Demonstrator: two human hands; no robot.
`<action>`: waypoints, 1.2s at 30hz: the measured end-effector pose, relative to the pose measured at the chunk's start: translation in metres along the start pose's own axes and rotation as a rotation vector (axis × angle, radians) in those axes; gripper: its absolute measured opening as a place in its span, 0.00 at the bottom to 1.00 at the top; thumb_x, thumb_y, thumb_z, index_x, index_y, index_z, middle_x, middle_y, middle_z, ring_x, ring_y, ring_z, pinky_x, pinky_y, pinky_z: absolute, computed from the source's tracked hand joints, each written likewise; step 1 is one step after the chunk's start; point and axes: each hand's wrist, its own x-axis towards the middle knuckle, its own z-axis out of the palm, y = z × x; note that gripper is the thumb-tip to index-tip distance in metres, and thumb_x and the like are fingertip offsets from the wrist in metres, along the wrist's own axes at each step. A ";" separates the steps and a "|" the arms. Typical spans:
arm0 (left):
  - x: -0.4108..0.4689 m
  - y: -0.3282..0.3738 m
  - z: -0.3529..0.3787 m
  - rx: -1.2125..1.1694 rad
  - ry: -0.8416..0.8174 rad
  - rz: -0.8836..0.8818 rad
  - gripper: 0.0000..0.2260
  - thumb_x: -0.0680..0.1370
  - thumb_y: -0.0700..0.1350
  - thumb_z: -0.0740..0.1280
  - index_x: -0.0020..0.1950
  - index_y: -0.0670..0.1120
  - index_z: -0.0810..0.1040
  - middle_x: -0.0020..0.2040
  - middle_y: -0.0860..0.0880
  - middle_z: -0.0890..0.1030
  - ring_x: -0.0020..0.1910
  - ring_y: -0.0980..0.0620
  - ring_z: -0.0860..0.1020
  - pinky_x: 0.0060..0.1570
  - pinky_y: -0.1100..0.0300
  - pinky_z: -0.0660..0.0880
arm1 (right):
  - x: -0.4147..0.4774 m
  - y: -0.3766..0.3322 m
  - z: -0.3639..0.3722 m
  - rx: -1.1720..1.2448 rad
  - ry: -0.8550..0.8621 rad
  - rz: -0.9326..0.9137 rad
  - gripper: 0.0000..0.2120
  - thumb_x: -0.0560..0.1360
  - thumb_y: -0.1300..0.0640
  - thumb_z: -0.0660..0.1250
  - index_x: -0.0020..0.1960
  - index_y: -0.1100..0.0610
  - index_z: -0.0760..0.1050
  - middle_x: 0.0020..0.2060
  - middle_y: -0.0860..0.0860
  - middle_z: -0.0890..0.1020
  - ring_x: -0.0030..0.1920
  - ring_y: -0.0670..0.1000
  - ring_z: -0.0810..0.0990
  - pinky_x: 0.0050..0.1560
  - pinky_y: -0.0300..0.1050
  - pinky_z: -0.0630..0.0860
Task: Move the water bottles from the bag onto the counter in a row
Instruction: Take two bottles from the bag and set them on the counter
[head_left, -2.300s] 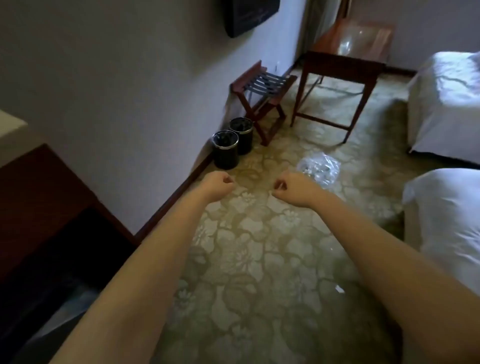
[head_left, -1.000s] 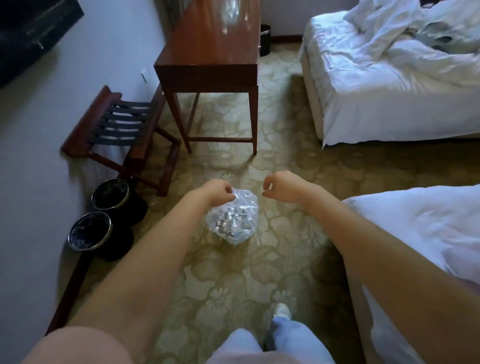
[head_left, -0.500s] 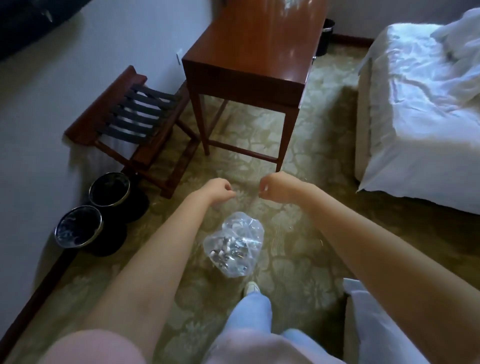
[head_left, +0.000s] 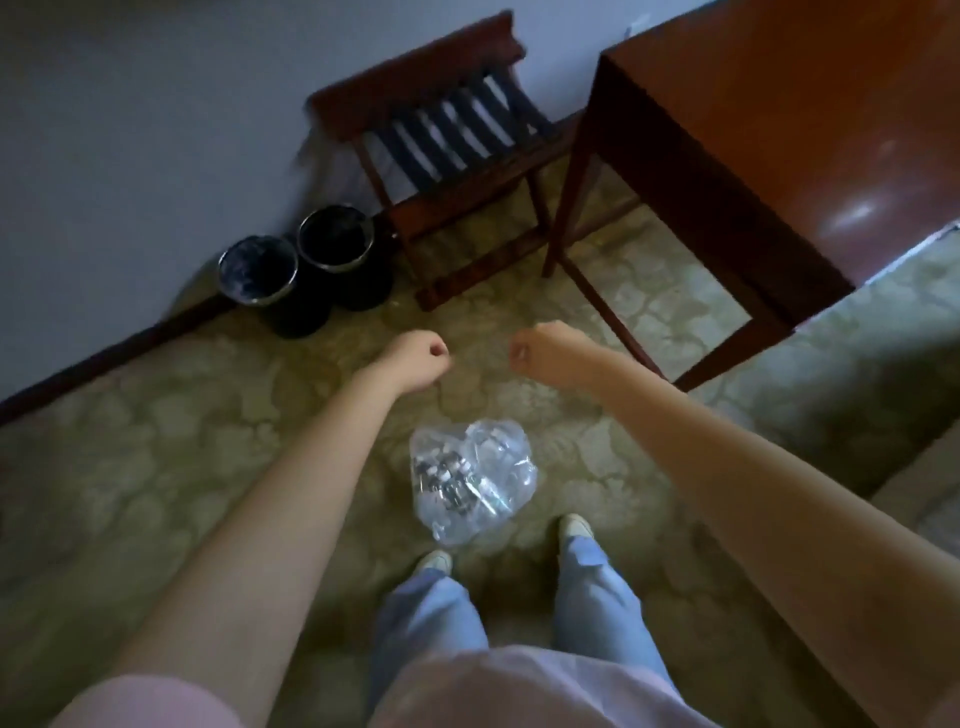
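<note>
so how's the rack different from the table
The rack is low, the table stands much taller. The rack's top is dark straps with gaps between them, the table's top is one solid glossy surface. The rack has a raised back rail by the wall, the table has none in view. Both are reddish-brown wood and stand on the carpet.
</note>
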 end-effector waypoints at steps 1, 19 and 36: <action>-0.005 -0.010 0.005 -0.050 0.046 -0.074 0.09 0.77 0.46 0.64 0.52 0.45 0.81 0.54 0.46 0.81 0.53 0.46 0.78 0.49 0.59 0.72 | 0.008 0.001 0.001 -0.015 -0.029 -0.055 0.12 0.77 0.53 0.60 0.55 0.56 0.78 0.49 0.54 0.82 0.49 0.54 0.80 0.42 0.43 0.74; -0.037 -0.203 0.231 -0.525 0.136 -0.550 0.05 0.78 0.45 0.60 0.45 0.47 0.74 0.44 0.46 0.71 0.41 0.52 0.69 0.38 0.60 0.65 | 0.132 -0.043 0.242 -0.220 -0.479 -0.472 0.14 0.79 0.52 0.61 0.59 0.59 0.76 0.60 0.56 0.77 0.59 0.56 0.75 0.58 0.46 0.70; 0.196 -0.329 0.456 -0.588 0.151 -0.524 0.20 0.75 0.44 0.67 0.66 0.46 0.71 0.46 0.54 0.75 0.41 0.57 0.75 0.34 0.64 0.70 | 0.341 0.061 0.519 -0.248 -0.585 -0.459 0.34 0.68 0.56 0.76 0.71 0.56 0.67 0.67 0.54 0.74 0.65 0.55 0.73 0.62 0.44 0.68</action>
